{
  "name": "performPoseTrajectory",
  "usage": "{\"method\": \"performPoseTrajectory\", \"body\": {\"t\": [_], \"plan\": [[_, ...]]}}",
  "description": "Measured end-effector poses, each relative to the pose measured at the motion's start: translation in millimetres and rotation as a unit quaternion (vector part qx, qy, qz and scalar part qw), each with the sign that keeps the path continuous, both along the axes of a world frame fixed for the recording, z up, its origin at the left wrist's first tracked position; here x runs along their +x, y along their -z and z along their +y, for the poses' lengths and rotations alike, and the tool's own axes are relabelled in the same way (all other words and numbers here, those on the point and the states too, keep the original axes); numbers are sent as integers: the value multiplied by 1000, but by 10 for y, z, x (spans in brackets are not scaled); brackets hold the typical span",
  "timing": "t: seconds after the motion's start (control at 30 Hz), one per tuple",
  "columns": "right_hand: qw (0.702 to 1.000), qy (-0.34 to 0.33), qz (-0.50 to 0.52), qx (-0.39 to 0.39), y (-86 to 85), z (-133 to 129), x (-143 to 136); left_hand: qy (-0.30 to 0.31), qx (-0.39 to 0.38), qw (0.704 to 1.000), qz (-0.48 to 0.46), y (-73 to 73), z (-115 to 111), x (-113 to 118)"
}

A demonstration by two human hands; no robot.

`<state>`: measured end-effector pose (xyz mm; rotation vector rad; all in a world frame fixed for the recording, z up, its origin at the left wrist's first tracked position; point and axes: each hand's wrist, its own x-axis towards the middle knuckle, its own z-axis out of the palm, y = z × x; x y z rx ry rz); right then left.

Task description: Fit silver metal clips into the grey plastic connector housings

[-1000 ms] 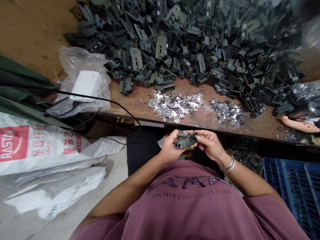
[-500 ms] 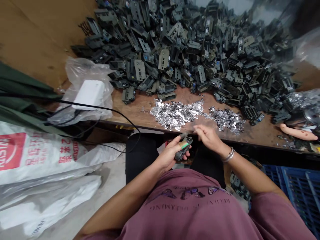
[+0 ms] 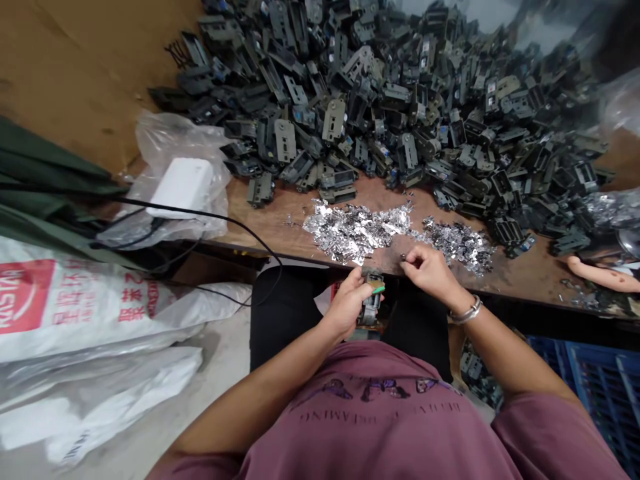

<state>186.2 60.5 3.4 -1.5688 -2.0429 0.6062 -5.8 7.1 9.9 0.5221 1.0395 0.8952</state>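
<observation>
My left hand (image 3: 349, 303) is wrapped round a dark grey plastic housing (image 3: 371, 308) with a bright green strip, held over my lap just below the table's front edge. To its right, my right hand (image 3: 427, 270) is pinched at the table edge, with a tiny dark piece (image 3: 403, 257) at its fingertips, too small to make out. Shiny metal bits lie beyond my hands in a larger heap (image 3: 353, 230) and a smaller heap (image 3: 463, 247).
Many grey housings (image 3: 400, 100) are piled across the back of the wooden table (image 3: 240, 207). At left, a white box (image 3: 181, 187) rests on clear plastic, crossed by a black cable (image 3: 250, 230). Blue crates (image 3: 590, 373) stand low at right.
My right hand has moved slightly right, its fingers now closed in a pinch. The housing in my left hand has been turned more upright.
</observation>
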Motion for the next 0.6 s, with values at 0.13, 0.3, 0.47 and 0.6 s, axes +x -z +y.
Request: {"method": "performPoseTrajectory", "body": {"t": [0.13,0.3,0.47,0.6], "plan": [[981,-41,180,60,-119,-395,-206,24,84,996,-9,9,-39,58],[965,-106,166,174,-184,-531,-355,54,168,980,92,12,-99,66],[962,-92,104,234,-81,-607,-339,55,242,948,201,46,-169,74],[955,-112,49,272,-3,-697,-318,59,274,906,318,74,-222,69]]}}
